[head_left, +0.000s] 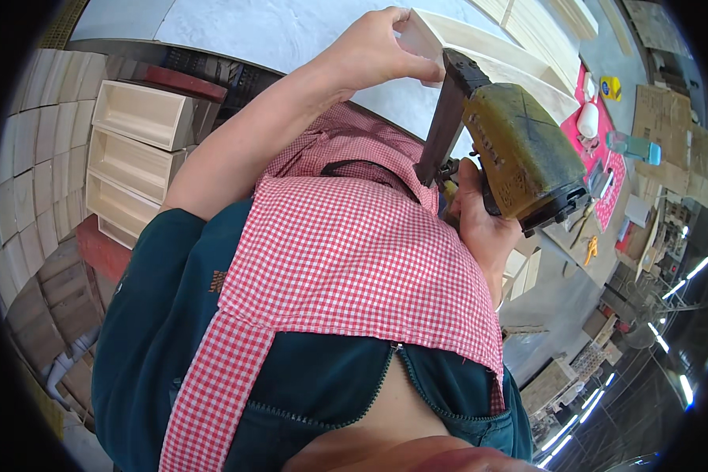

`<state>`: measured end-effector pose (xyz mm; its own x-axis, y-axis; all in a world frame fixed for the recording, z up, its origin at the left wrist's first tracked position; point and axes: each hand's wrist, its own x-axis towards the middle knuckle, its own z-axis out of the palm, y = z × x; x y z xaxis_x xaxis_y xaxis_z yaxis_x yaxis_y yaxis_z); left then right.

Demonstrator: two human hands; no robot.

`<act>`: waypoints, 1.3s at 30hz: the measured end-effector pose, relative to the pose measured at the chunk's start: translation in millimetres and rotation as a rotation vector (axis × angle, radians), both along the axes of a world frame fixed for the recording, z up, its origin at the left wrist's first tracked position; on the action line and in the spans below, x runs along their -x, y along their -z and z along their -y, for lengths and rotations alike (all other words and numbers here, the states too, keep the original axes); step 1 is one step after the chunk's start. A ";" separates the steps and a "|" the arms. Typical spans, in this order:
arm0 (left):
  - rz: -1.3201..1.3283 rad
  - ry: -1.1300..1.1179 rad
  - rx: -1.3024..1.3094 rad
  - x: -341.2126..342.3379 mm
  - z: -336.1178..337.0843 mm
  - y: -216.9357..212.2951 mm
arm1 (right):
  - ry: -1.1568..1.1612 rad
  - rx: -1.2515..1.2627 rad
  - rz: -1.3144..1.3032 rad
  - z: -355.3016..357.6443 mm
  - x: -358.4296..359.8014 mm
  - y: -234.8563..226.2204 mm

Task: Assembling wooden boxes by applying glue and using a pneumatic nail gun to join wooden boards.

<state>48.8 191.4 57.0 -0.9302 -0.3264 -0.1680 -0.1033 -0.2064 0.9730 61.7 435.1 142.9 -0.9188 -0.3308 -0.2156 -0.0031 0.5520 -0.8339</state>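
Observation:
At the top of the head view, my left hand (385, 51) grips the near end of a long, shallow pale wooden box (422, 35). Its thumb and fingers close around the end panel. My right hand (484, 216) is wrapped round the handle of a nail gun (523, 149) with a worn yellow-green body and a dark magazine. The gun's nose is at the box's near corner, close to my left fingertips; whether it touches the wood cannot be made out. Part of the box's side is hidden behind the gun.
Finished-looking wooden boxes (138, 164) are stacked at the left, beside piled wooden pieces (23, 173). Wooden slats (531, 39) lie beyond the box on the pale worktable (236, 27). A pink cloth (612, 200), white bottle (588, 120), clear bottle (636, 148) and orange-handled tool (591, 250) are at right.

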 end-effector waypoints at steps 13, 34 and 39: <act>-0.022 -0.046 -0.242 -0.8 4.2 -3.5 | -0.016 -0.058 -0.009 1.7 -0.4 -2.7; -0.065 -0.101 -0.354 -10.4 3.6 -14.6 | -0.062 -0.099 0.055 2.5 -3.0 0.1; -0.068 -0.084 -0.362 -11.0 3.8 -12.9 | -0.075 -0.085 0.028 0.5 -3.9 3.7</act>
